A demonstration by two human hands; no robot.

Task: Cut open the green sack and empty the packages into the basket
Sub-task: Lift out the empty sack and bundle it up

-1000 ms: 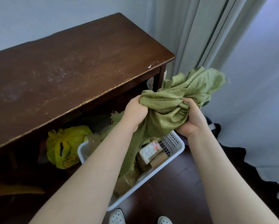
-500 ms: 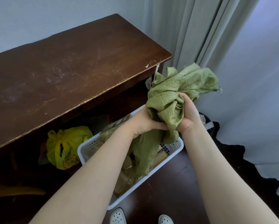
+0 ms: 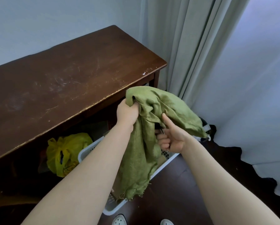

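Two hands at green sack (image 3: 176, 108), bunched, hanging over white basket (image 3: 83, 154) on floor. Left hand (image 3: 127, 112): fingers clenched on sack's top fold. Right hand (image 3: 175, 140): one digit up against cloth, other fingers curled; what they hold, I cannot tell. Scratched counter (image 3: 71, 75) behind, yellow bag (image 3: 66, 153) beneath.

The green sack (image 3: 145, 143) hides most of the white basket (image 3: 83, 155) and its contents. The right hand (image 3: 173, 140) curls round a dark object (image 3: 160, 129), unidentifiable. The shoes (image 3: 119, 220) are cropped below.

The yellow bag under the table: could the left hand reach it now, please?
Probably not yet: the left hand grips the green sack; otherwise nothing seems to block the yellow bag.
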